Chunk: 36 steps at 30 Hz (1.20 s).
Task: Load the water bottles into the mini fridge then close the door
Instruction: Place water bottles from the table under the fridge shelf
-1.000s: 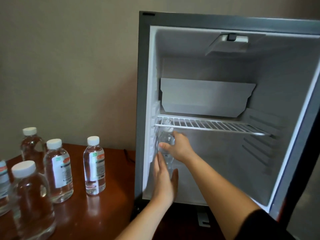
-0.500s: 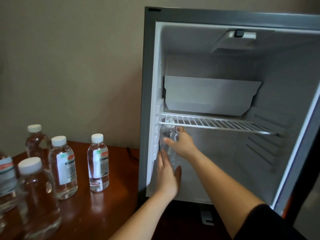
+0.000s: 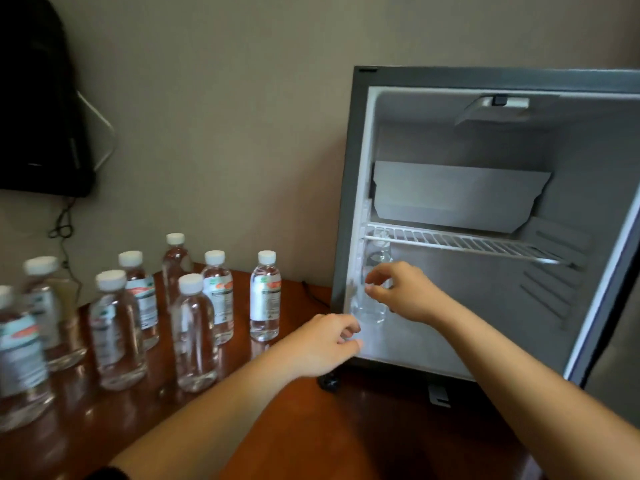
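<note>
The mini fridge [image 3: 349, 202] stood on the right of the desk [image 3: 311, 427], its door [image 3: 611, 306] swung wide at the right edge. You could not close it until the load was in. If the inside bottle had leaned out past the front rim, the door would likely have caught on it.

Eight or so water bottles [image 3: 195, 334] waited in a loose cluster on the left of the desk, the nearest one [image 3: 265, 296] just left of the fridge. They stood close together, so a careless sweep of your left forearm toward them could have knocked several over, and they might have rolled off the desk.

The wire shelf [image 3: 467, 242] sat close above the lower compartment. One bottle [image 3: 375, 268] stood upright under it in the near left corner, its cap almost at the wires. Lifting it might have snagged the cap on the shelf, and an early release could have tipped it against the left wall.

Your right hand [image 3: 405, 292] reached into that corner, its fingers [image 3: 375, 277] half curled against the bottle's middle. Blur hid whether they gripped it or merely touched it. Your left hand [image 3: 318, 344] hovered at the fridge's lower left rim, its fingers [image 3: 349, 332] loosely bent and holding nothing I could see.
</note>
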Tool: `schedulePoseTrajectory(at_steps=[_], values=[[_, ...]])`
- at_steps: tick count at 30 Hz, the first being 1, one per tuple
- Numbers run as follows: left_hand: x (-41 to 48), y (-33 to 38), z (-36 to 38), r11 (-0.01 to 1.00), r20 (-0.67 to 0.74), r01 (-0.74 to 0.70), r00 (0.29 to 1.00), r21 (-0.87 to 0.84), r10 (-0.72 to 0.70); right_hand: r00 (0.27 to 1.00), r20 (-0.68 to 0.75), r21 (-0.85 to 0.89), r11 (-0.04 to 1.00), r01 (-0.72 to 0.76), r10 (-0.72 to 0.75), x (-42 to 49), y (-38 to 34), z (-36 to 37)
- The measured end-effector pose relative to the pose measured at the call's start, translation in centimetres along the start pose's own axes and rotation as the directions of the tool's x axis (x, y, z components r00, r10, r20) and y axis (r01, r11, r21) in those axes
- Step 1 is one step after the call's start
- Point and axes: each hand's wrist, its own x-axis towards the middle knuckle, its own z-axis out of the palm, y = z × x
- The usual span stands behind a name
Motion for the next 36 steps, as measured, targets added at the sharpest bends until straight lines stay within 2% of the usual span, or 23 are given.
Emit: schedulePoseTrajectory(at_steps=[4,9,16,20,23,26,31,36], values=[[-5.2,-1.7,-2.6,0.994,0.001,0.046,0.999,0.095,-0.047,0.990,0.071,0.015,0.993,0.121,-0.121,-1.2,-4.1,1.4],[-10.7,-4.7,-5.7,0.983,-0.025,0.146,0.989,0.113,-0.145,0.963,0.141,-0.031,0.972,0.234,-0.228,-1.1,-9.1,4.2],[-14.7,-10.3,-8.3,0.948,-0.174,0.317,0.932,-0.036,-0.319,0.924,0.185,0.044,0.942,0.333,-0.335,0.7,-14.9,8.5],[-14.6,-11.9,-8.5,0.921,-0.158,0.356,0.912,-0.159,-0.379,0.916,0.172,0.073,0.932,0.355,-0.363,2.5,-17.2,11.2],[-13.5,-13.1,-8.1,0.899,-0.201,0.332,0.896,-0.287,-0.395,0.922,0.154,0.110,0.934,0.340,-0.354,3.7,-18.1,12.9],[-12.0,-14.2,-7.7,0.876,-0.266,0.239,0.890,-0.419,-0.370,0.925,0.143,0.152,0.932,0.331,-0.352,4.7,-18.5,14.4],[-9.7,-15.7,-6.7,0.857,-0.307,0.161,0.888,-0.489,-0.342,0.941,0.072,0.247,0.920,0.306,-0.332,5.7,-18.2,16.3],[-8.8,-16.8,-5.6,0.846,-0.323,0.205,0.860,-0.492,-0.396,0.936,0.045,0.255,0.910,0.327,-0.349,6.7,-17.5,16.9]])
